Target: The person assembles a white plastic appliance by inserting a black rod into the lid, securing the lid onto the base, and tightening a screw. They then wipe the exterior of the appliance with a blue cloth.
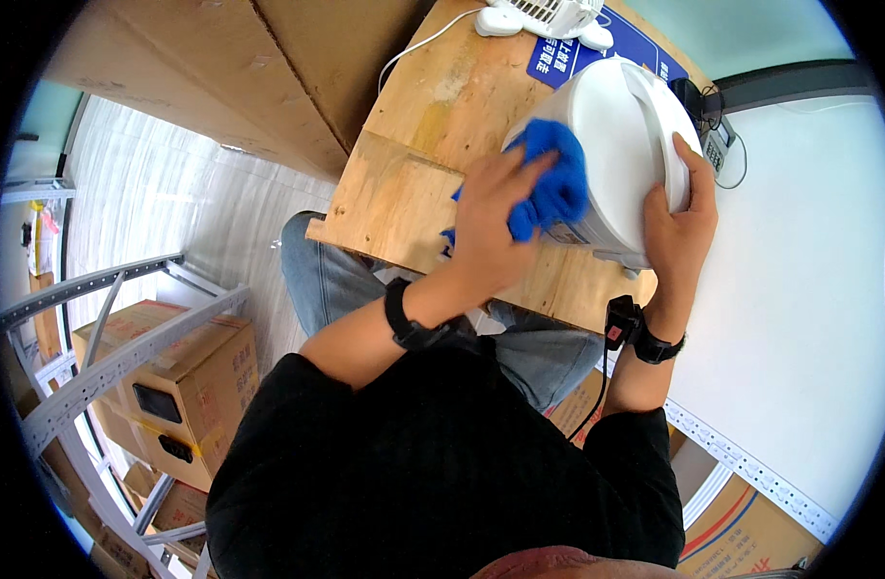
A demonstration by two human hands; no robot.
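A white rounded appliance (605, 121) that looks like a rice cooker rests on the wooden table, tilted, with a curved carrying handle (663, 125) on its lid side. My right hand (682, 217) grips that handle at its near end, thumb on one side and fingers on the other. Against the appliance's left side, my left hand (493, 214) presses a bunched blue cloth (561, 179). The left fingers are slightly blurred and bent over the cloth. Part of the appliance's side lies hidden behind the cloth and hand.
The wooden table (389, 198) carries a white slatted device (549, 12) and a blue printed sheet (616, 43) at its far end. A dark corded phone (718, 145) sits right of the appliance. Large cardboard boxes (201, 68) stand left; a metal rack (124, 352) holds cartons (196, 386).
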